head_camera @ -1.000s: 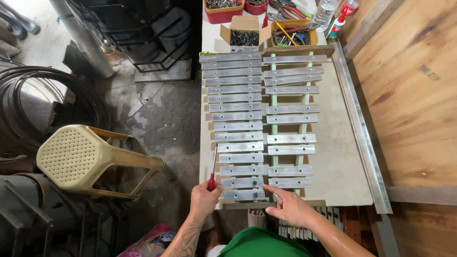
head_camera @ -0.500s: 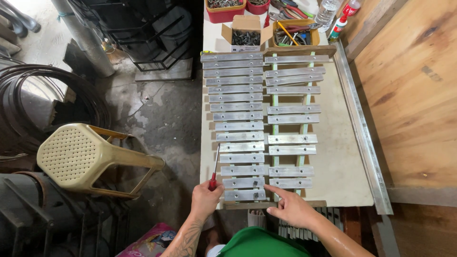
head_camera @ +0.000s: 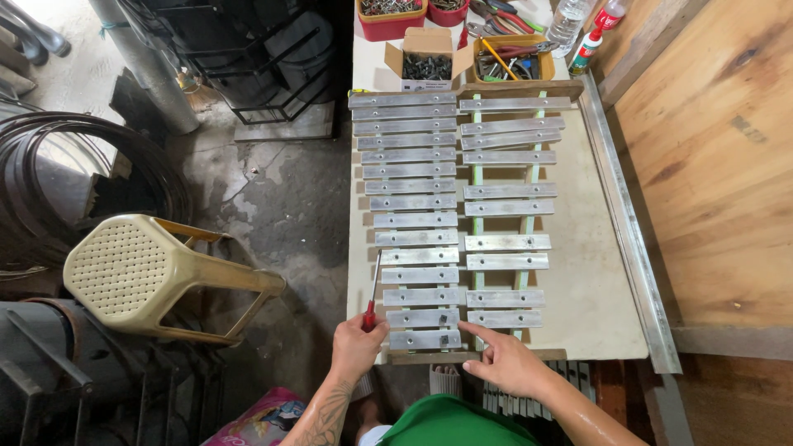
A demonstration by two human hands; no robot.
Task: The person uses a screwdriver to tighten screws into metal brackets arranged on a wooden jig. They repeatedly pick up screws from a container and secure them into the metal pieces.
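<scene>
1. At the far left stands a cream plastic stool [head_camera: 144, 272] on the concrete floor [head_camera: 273, 198], with open floor between it and the tabletop's [head_camera: 578, 272] left edge.
2. My left hand [head_camera: 357, 347] sits at that near-left corner, fingers wrapped shut around the red handle of a screwdriver [head_camera: 372, 301]; its shaft points away from me along the left ends of the metal bars [head_camera: 413, 221].
3. The bars lie in two columns on green rails, crowding the middle.
4. My right hand [head_camera: 505, 361] rests at the near edge, index finger stretched out onto the nearest bars, holding nothing.
5. Bare tabletop lies right of the bars, up to a metal angle strip [head_camera: 632, 239].
6. A cardboard box of screws [head_camera: 427, 64] and red bins [head_camera: 388, 15] block the far end.
</scene>
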